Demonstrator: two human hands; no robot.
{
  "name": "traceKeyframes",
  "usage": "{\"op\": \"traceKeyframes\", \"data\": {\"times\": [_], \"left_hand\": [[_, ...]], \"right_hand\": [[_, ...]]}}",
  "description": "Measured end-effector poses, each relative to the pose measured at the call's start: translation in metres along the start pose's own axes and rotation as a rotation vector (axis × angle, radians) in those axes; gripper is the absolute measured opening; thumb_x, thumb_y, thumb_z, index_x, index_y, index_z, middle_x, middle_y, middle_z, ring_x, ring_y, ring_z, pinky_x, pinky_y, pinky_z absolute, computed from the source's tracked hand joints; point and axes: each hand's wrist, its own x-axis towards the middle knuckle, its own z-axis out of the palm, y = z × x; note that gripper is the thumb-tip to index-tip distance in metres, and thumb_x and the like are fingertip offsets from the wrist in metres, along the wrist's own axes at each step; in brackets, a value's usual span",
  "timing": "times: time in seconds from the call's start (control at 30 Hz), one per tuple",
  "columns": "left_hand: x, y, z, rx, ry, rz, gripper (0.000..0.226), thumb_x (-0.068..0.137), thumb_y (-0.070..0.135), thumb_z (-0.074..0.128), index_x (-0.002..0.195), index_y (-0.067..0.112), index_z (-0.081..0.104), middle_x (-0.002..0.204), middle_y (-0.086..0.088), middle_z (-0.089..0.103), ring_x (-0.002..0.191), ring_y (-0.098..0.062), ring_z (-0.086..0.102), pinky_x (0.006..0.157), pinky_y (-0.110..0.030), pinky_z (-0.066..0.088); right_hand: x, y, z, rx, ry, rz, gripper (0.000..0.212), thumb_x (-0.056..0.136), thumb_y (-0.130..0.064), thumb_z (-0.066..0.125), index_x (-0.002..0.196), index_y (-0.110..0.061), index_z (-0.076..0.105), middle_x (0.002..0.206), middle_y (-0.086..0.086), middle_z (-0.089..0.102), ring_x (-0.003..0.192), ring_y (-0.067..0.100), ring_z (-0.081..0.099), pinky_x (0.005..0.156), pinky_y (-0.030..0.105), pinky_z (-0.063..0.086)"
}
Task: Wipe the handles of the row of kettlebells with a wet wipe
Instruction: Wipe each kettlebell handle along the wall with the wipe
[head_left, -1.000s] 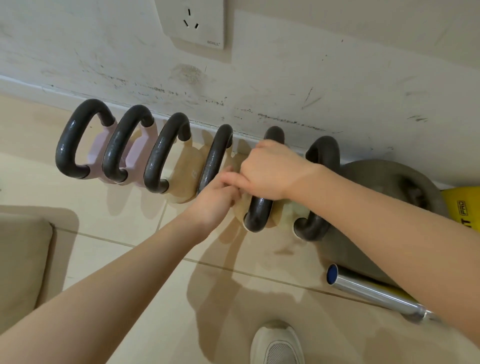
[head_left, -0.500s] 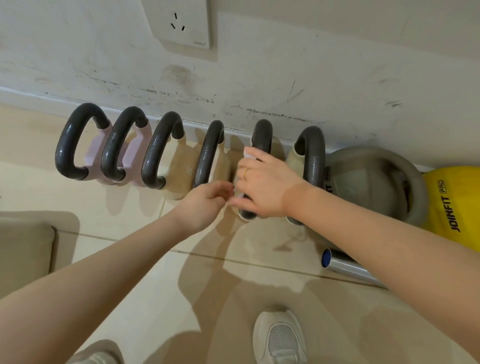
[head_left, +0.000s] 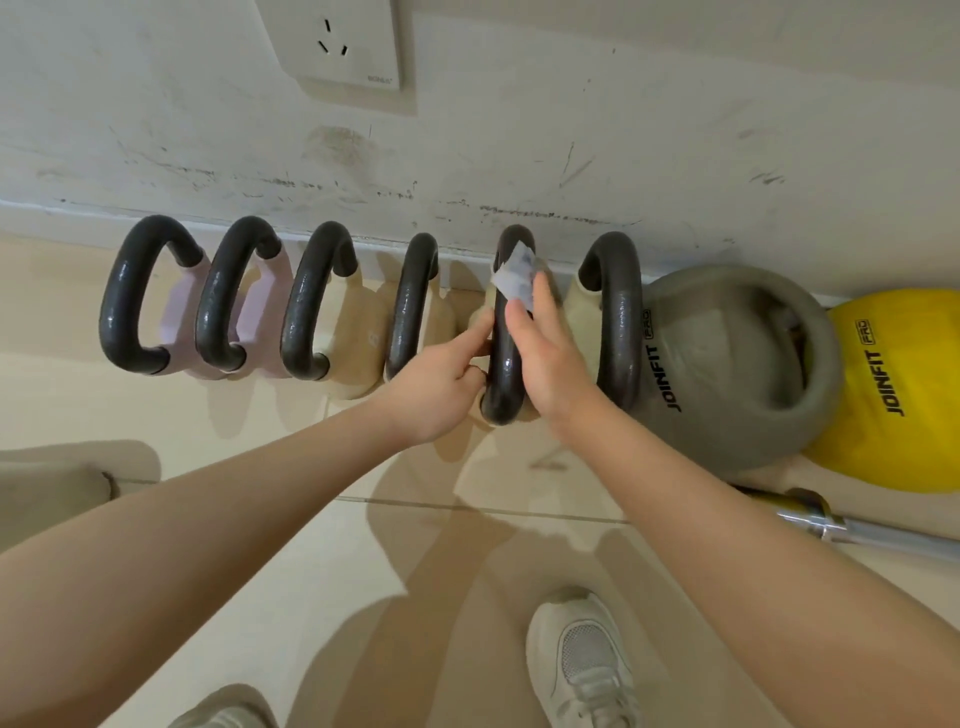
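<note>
Several kettlebells stand in a row along the wall, each with a dark handle. My right hand presses a white wet wipe against the fifth handle, fingers wrapped around its right side. My left hand grips the lower left part of that same handle, thumb and fingers touching it. The fourth handle stands just left of my left hand, and the sixth handle just right of my right hand. The two leftmost kettlebells have pink bodies; the others are beige.
A big grey kettlebell and a yellow one sit at the right end. A metal bar lies on the floor at the right. My white shoe is below. A wall socket is above; a beige cushion at left.
My right hand has slid along the fifth handle and the wipe now shows at its upper part. My left hand moved onto the handle's lower left. The camera shifted right.
</note>
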Motion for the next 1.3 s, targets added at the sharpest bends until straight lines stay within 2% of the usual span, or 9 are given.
{"op": "traceKeyframes", "data": {"times": [0.17, 0.33, 0.43, 0.53, 0.6, 0.8, 1.07, 1.17, 1.3], "left_hand": [[0.003, 0.0, -0.009, -0.096, -0.037, -0.006, 0.064, 0.09, -0.004, 0.029, 0.146, 0.029, 0.026, 0.121, 0.005, 0.057, 0.083, 0.0, 0.061, 0.076, -0.006, 0.044], [0.005, -0.012, -0.007, -0.239, -0.035, -0.018, 0.062, 0.091, -0.004, 0.029, 0.145, 0.026, 0.028, 0.116, 0.001, 0.06, 0.089, -0.011, 0.061, 0.077, -0.018, 0.046], [0.0, -0.016, -0.007, -0.421, -0.064, -0.06, 0.061, 0.091, -0.007, 0.031, 0.143, 0.026, 0.034, 0.104, 0.002, 0.062, 0.091, -0.012, 0.06, 0.081, -0.02, 0.046], [-0.011, -0.022, -0.009, -0.546, -0.1, -0.098, 0.054, 0.092, -0.007, 0.031, 0.138, 0.02, 0.042, 0.105, 0.004, 0.063, 0.096, -0.01, 0.059, 0.085, -0.018, 0.047], [-0.019, -0.025, -0.01, -0.607, -0.14, -0.114, 0.051, 0.091, -0.007, 0.031, 0.135, 0.015, 0.046, 0.115, 0.001, 0.062, 0.103, -0.008, 0.058, 0.083, -0.013, 0.046], [-0.025, -0.027, -0.015, -0.654, -0.206, -0.07, 0.051, 0.088, -0.005, 0.032, 0.126, 0.022, 0.053, 0.12, 0.005, 0.063, 0.113, -0.005, 0.057, 0.097, -0.026, 0.041], [-0.032, -0.021, -0.027, -0.751, -0.218, -0.201, 0.043, 0.075, 0.02, 0.052, 0.119, 0.019, 0.053, 0.121, -0.004, 0.066, 0.116, -0.013, 0.058, 0.104, -0.033, 0.039], [-0.034, -0.018, -0.028, -0.663, -0.215, -0.214, 0.039, 0.088, 0.019, 0.048, 0.127, 0.024, 0.051, 0.133, 0.0, 0.053, 0.129, -0.016, 0.044, 0.111, -0.034, 0.031], [-0.043, -0.018, -0.028, -0.551, -0.26, -0.118, 0.052, 0.091, 0.023, 0.048, 0.142, 0.028, 0.035, 0.141, 0.01, 0.043, 0.128, -0.008, 0.036, 0.101, -0.025, 0.025]], "right_hand": [[0.008, -0.005, 0.005, -0.018, 0.075, 0.018, 0.058, 0.098, -0.038, 0.033, 0.148, -0.029, 0.005, 0.157, -0.005, 0.013, 0.143, 0.013, 0.017, 0.117, 0.041, 0.019], [-0.015, 0.018, 0.002, -0.289, 0.041, -0.129, 0.054, 0.1, -0.03, 0.028, 0.148, -0.025, 0.004, 0.157, -0.012, 0.003, 0.132, -0.011, 0.005, 0.105, 0.0, 0.009], [-0.016, 0.022, 0.003, -0.205, 0.18, -0.166, 0.045, 0.101, -0.038, 0.021, 0.145, -0.033, 0.021, 0.155, -0.009, 0.022, 0.139, 0.0, 0.019, 0.117, 0.029, 0.018], [-0.031, 0.033, 0.018, -0.43, 0.264, -0.277, 0.045, 0.1, -0.036, 0.023, 0.145, -0.033, 0.022, 0.157, -0.008, 0.013, 0.132, -0.009, 0.021, 0.103, 0.011, 0.028], [-0.049, 0.048, 0.03, -0.656, 0.302, -0.33, 0.051, 0.097, -0.039, 0.023, 0.146, -0.032, 0.013, 0.156, -0.01, 0.001, 0.131, -0.001, 0.028, 0.091, 0.018, 0.038], [-0.044, 0.064, 0.032, -1.03, 0.403, -0.351, 0.058, 0.094, -0.038, 0.031, 0.145, -0.013, 0.018, 0.154, 0.017, 0.015, 0.135, 0.031, 0.031, 0.105, 0.044, 0.037], [-0.065, 0.067, 0.055, -1.138, 0.405, -0.319, 0.058, 0.096, -0.038, 0.03, 0.145, -0.008, 0.023, 0.155, 0.015, 0.018, 0.142, 0.025, 0.013, 0.113, 0.038, 0.022], [-0.06, 0.054, 0.048, -0.995, 0.388, -0.257, 0.059, 0.096, -0.035, 0.032, 0.147, -0.008, 0.015, 0.154, 0.01, 0.022, 0.137, 0.023, 0.03, 0.106, 0.036, 0.032], [-0.034, 0.031, 0.052, -0.102, 0.497, 0.124, 0.037, 0.1, -0.035, 0.025, 0.118, -0.01, 0.046, 0.105, 0.008, 0.059, 0.095, 0.021, 0.055, 0.084, 0.035, 0.041]]}}
